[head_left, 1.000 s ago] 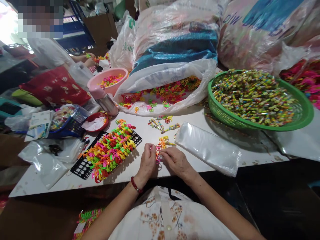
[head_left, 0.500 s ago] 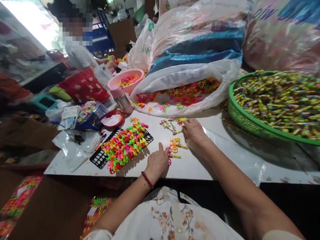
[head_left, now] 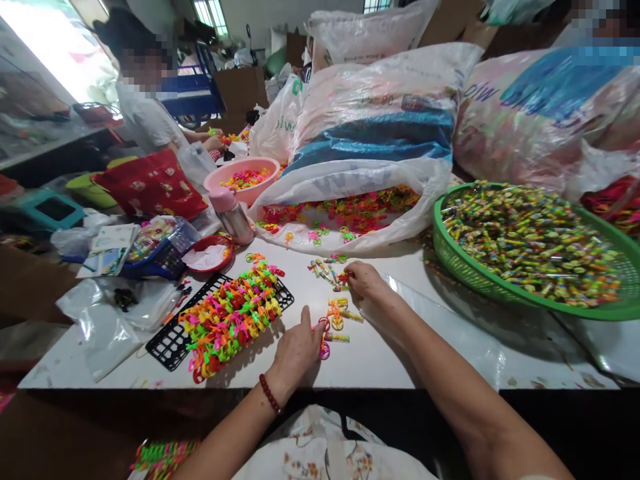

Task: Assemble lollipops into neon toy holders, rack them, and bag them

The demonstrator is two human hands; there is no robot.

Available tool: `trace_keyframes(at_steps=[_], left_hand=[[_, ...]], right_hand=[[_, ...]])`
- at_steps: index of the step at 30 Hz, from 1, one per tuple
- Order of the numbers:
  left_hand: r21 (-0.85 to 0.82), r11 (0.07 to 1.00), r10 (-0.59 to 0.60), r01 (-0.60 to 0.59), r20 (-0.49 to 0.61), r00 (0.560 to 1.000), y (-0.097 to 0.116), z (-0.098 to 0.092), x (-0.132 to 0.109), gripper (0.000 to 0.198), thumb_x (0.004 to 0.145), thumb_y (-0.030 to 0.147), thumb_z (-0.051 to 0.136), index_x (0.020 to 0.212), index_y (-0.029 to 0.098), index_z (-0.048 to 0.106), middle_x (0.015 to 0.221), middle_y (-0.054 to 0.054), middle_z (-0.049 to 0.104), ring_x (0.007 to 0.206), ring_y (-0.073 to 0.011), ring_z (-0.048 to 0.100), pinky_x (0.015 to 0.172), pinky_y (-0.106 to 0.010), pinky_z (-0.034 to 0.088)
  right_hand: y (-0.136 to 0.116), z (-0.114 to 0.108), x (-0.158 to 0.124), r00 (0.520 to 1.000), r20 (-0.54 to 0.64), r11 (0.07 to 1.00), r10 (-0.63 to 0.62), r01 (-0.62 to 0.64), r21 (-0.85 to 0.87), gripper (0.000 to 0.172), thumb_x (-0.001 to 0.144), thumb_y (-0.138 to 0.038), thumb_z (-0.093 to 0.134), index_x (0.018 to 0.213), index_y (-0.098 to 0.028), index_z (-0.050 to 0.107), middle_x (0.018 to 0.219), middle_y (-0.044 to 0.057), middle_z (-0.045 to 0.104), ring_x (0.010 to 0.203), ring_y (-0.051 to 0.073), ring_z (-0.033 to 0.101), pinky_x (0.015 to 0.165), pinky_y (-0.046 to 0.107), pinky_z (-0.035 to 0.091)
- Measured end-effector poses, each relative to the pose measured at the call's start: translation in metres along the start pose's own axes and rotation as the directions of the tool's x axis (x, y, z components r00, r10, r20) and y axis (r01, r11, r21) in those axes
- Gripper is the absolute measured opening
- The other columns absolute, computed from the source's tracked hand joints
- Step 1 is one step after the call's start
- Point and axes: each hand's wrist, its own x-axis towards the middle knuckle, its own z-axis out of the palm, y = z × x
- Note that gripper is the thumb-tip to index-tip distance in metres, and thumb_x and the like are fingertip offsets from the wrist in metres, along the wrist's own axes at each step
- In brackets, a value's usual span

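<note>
My left hand [head_left: 296,345] rests on the white table [head_left: 395,363] with its index finger stretched out and its thumb apart from it. Beside its thumb lies a small pink and red plastic toy with rings [head_left: 325,339], attached to a printed tube. My right hand [head_left: 369,285] pinches a small red plastic piece [head_left: 344,277] at the near end of a few printed tubes [head_left: 324,270]. Between the hands lies an orange and yellow ringed toy [head_left: 337,313]. Left of my left hand, a heap of bright plastic toys [head_left: 230,317] covers a black rack [head_left: 167,343].
A green basket [head_left: 445,250] full of printed tubes stands right. An open sack [head_left: 360,243] spills plastic pieces behind my hands. A flask [head_left: 233,217], red dish [head_left: 227,260] and pink bowl [head_left: 213,179] stand back left. Clear film [head_left: 445,320] lies under my right arm. A co-worker [head_left: 145,120] sits beyond.
The whole view has shifted and shows more of the room. My right hand has moved slightly left and nearer to me, onto the red piece. My left hand keeps its place beside the pink toy.
</note>
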Motion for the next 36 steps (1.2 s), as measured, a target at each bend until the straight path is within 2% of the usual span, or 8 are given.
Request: trace_keyframes(at_steps=[7,15,22,28,30,33,34,36], left_hand=[[0.089,0.996,-0.006,-0.001,0.071,0.997,-0.004,-0.002,0.011,0.054,0.097,0.046,0.032,0.139,0.013,0.042,0.095,-0.018,0.073,0.092,-0.0309,0.069,0.069,-0.032,0.040],[0.149,0.989,-0.031,0.019,0.073,0.997,-0.006,-0.002,0.013,0.058,0.098,0.046,0.028,0.144,0.014,0.039,0.100,-0.017,0.074,0.097,-0.0311,0.069,0.075,-0.034,0.042],[0.040,0.999,-0.010,0.008,0.040,0.999,-0.013,-0.002,0.008,0.061,0.097,0.049,0.029,0.144,0.013,0.040,0.099,-0.019,0.073,0.096,-0.0323,0.068,0.075,-0.034,0.041],[-0.281,0.958,0.035,-0.053,-0.071,0.997,-0.010,-0.002,0.006,0.055,0.093,0.047,0.042,0.134,0.013,0.052,0.087,-0.012,0.070,0.081,-0.0260,0.065,0.071,-0.033,0.042],[-0.504,0.861,0.001,-0.069,-0.134,0.991,-0.005,-0.003,0.009,0.048,0.090,0.049,0.049,0.121,0.014,0.061,0.088,-0.010,0.069,0.078,-0.0220,0.063,0.072,-0.032,0.045],[-0.792,0.610,-0.072,-0.011,-0.069,0.995,0.004,-0.003,0.016,0.048,0.086,0.054,0.056,0.115,0.016,0.062,0.099,-0.010,0.068,0.075,-0.0174,0.061,0.067,-0.030,0.049],[-0.839,0.544,-0.070,-0.002,-0.048,0.996,0.007,-0.003,0.018,0.049,0.085,0.054,0.058,0.117,0.017,0.061,0.103,-0.010,0.067,0.076,-0.0165,0.061,0.066,-0.029,0.050],[-0.882,0.469,0.006,-0.034,-0.036,0.999,0.010,0.000,0.019,0.049,0.082,0.049,0.065,0.120,0.019,0.059,0.108,-0.010,0.065,0.083,-0.0156,0.063,0.071,-0.027,0.052]], right_hand=[[-0.012,-0.018,0.006,1.000,0.008,0.999,0.027,-0.027,0.040,0.033,0.080,-0.009,0.049,0.098,-0.019,0.076,0.098,0.004,0.075,0.090,0.017,0.064,0.078,0.023,0.044],[-0.004,-0.046,0.088,0.969,-0.140,0.979,0.201,-0.195,0.062,0.029,0.089,-0.020,0.053,0.113,-0.010,0.064,0.117,0.021,0.066,0.115,0.028,0.055,0.100,0.038,0.035],[0.003,-0.037,0.111,0.925,-0.207,0.910,0.318,-0.238,0.339,0.020,0.075,-0.012,0.059,0.091,-0.012,0.070,0.107,0.016,0.067,0.106,0.025,0.059,0.095,0.035,0.042],[-0.010,-0.048,0.067,0.905,-0.290,0.760,0.312,-0.054,0.648,0.031,0.087,-0.039,0.050,0.105,-0.019,0.065,0.102,0.006,0.068,0.095,0.018,0.064,0.085,0.033,0.051],[-0.019,-0.044,0.038,0.933,-0.220,0.607,0.285,0.002,0.794,0.034,0.084,-0.047,0.058,0.102,-0.019,0.065,0.098,0.006,0.070,0.090,0.018,0.066,0.081,0.033,0.053],[-0.039,-0.025,-0.009,0.982,-0.037,0.258,0.185,-0.012,0.966,0.038,0.075,-0.052,0.071,0.096,-0.020,0.066,0.092,0.004,0.071,0.084,0.018,0.066,0.077,0.032,0.053],[-0.046,-0.017,-0.024,0.986,0.004,0.225,0.164,-0.041,0.973,0.038,0.074,-0.052,0.073,0.094,-0.020,0.066,0.089,0.003,0.070,0.080,0.017,0.065,0.074,0.031,0.052],[-0.060,-0.002,-0.048,0.986,0.026,0.339,0.166,-0.082,0.937,0.036,0.073,-0.051,0.075,0.088,-0.019,0.067,0.081,0.001,0.068,0.073,0.015,0.062,0.068,0.028,0.049]])
